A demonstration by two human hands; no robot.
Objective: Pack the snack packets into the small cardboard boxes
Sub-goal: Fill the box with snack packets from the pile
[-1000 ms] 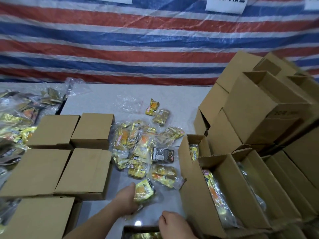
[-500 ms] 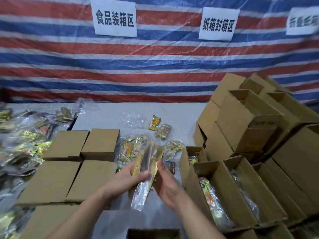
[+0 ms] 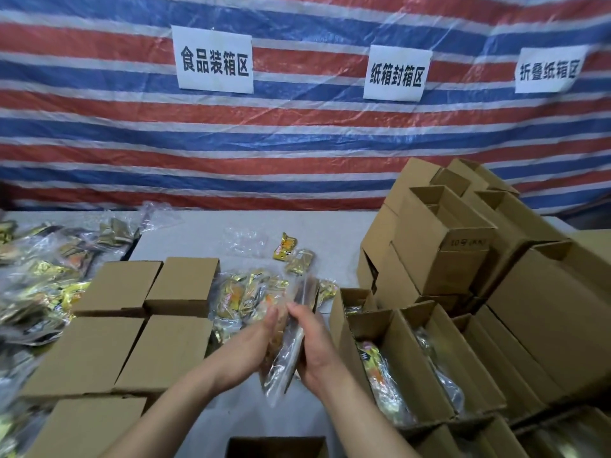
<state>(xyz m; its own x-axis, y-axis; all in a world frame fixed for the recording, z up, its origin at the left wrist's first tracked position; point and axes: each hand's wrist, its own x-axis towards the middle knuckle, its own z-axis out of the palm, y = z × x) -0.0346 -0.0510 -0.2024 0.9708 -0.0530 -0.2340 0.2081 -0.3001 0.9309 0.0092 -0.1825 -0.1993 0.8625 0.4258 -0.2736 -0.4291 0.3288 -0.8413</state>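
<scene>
While both hands sit mid-frame over the table, they clamp a stack of clear-wrapped snack packets between them, held on edge. Left hand presses flat on the stack's left side, fingers straight & together. Right hand has fingers curled over the top/right side, thumb toward the camera. Stack looks like clear plastic sleeves w/ orange-yellow and dark contents, blurred, can't read print; lower end of the wrap sticks out below the palms.

Loose packets lie in a pile on the table just behind the hands, gold/yellow/orange foil, two more further back, apart from the pile. Open box just right of the hands already has packets standing in it; box next to it also filled. Closed boxes in a block on the left. Empty open boxes stacked at back right. More bagged packets heaped far left. Another open box at the bottom edge, contents not visible. Striped tarp behind w/ three paper signs.
</scene>
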